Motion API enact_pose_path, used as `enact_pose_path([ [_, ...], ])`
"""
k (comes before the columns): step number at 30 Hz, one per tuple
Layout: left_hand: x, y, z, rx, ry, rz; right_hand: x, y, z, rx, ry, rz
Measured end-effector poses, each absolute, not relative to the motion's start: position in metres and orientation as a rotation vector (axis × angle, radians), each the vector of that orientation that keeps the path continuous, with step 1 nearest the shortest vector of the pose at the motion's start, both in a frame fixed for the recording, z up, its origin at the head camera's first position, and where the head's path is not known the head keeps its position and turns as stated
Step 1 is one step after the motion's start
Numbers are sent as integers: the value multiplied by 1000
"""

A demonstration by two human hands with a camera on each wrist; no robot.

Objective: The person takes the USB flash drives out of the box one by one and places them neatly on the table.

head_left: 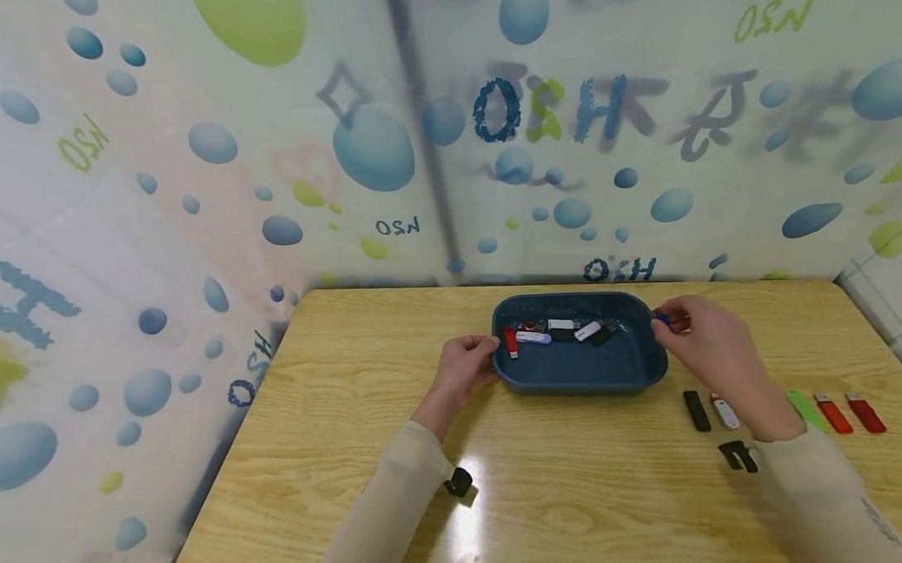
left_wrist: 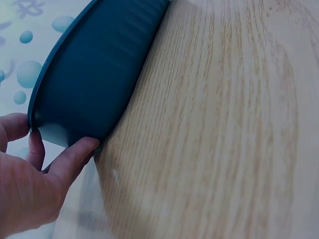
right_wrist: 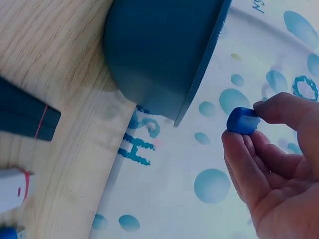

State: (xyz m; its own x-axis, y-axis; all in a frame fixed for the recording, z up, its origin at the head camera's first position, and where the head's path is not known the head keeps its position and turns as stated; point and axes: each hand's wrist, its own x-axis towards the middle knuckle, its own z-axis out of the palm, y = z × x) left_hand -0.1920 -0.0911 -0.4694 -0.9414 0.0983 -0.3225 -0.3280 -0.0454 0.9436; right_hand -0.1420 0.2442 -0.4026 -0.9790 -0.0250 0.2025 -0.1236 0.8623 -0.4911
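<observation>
A dark blue plastic bin (head_left: 581, 386) stands on the table with several USB flash drives lying inside, among them a red one (head_left: 511, 343) and white ones (head_left: 560, 324). At its left end my left hand (head_left: 461, 366) grips the bin, fingers at the rim and one digit against the lower wall (left_wrist: 75, 89). Just outside the right end, at about rim height, my right hand (head_left: 710, 339) pinches a blue USB flash drive (right_wrist: 242, 121) between thumb and fingers. Much of that drive is hidden by the fingers.
On the table right of the bin lie more flash drives: black (head_left: 697, 410), white (head_left: 725, 413), green (head_left: 806, 410), orange-red (head_left: 834, 414) and dark red (head_left: 866, 413). Small black pieces show beside the left sleeve (head_left: 459, 482) and right sleeve (head_left: 739, 456). A patterned curtain (head_left: 446, 149) hangs behind the table.
</observation>
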Motion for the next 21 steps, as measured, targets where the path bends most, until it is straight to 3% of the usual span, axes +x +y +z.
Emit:
enact_pose_path([
  [21,-193,-91,-472,-229,1908,2107,-133,283,-419,-41,-2896,753],
])
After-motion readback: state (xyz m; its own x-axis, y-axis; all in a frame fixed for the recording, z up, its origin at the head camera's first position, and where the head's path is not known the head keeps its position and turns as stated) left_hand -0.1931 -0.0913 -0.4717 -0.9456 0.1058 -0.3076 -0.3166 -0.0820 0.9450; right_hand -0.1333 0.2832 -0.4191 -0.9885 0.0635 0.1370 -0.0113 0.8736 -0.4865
